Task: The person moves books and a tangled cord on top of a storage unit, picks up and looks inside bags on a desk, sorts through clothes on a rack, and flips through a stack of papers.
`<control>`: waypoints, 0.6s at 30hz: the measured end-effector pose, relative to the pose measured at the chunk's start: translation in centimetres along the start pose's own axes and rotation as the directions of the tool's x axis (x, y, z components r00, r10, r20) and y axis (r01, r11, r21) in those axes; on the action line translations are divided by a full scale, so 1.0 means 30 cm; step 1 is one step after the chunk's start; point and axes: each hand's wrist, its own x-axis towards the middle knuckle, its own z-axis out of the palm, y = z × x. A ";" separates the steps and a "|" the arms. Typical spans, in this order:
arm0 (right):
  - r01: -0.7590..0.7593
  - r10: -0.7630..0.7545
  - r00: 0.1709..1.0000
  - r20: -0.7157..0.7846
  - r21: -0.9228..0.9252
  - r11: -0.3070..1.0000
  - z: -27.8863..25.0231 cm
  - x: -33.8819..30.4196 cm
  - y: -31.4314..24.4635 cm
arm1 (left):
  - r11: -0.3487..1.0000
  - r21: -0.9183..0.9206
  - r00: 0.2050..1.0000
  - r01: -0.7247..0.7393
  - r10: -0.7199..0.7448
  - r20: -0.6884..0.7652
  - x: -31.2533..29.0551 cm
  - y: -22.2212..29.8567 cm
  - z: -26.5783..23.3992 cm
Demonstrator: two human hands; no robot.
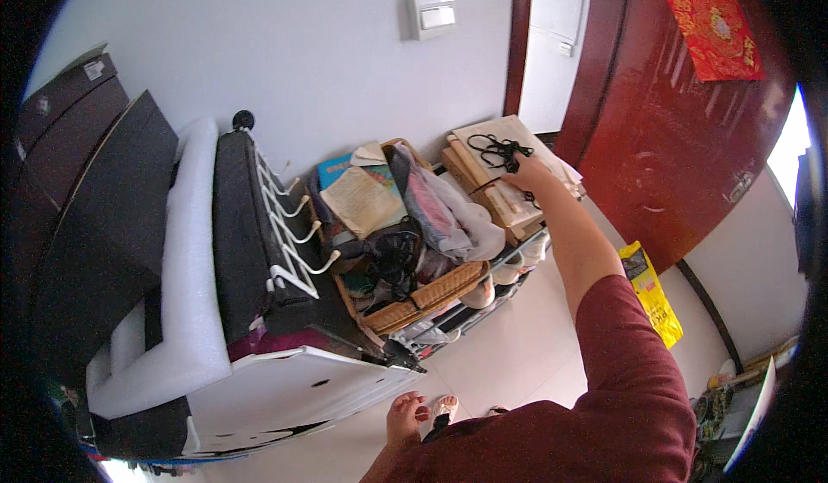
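My right arm reaches forward to a stack of flat cardboard boxes (517, 211) beside the wall. There my right hand (525, 175) is closed on a bundled black cord (493, 150), whose loops lie across the top box. Part of the cord shows below the hand too; the fingertips are partly hidden by it. Low and close to my body, my left hand (405, 416) hangs with loosely bent fingers and nothing visible in it. The nearest thing to it is a white panel (297, 388) on its left.
A wicker basket (440, 293) holds papers, plastic bags and black items, above shoes (479, 293) on a rack. White hooks (297, 241) and white foam (185, 267) stand left. A yellow bag (653, 297) lies on the floor by the dark red door (681, 155).
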 end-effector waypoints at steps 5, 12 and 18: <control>0.221 -0.201 0.973 -0.115 0.207 0.953 -0.046 0.043 -0.034 | 0.999 0.025 0.998 0.035 -0.036 0.046 0.009 0.033 0.053; 0.440 -0.501 0.862 -0.077 0.603 0.666 -0.555 -0.323 -0.384 | 0.871 0.295 0.911 -0.392 0.324 0.255 0.062 -0.043 0.067; 0.694 -0.782 0.622 -0.048 0.495 0.523 -0.610 -0.438 -0.507 | 0.922 0.214 0.922 -0.322 0.254 0.293 0.104 -0.112 0.084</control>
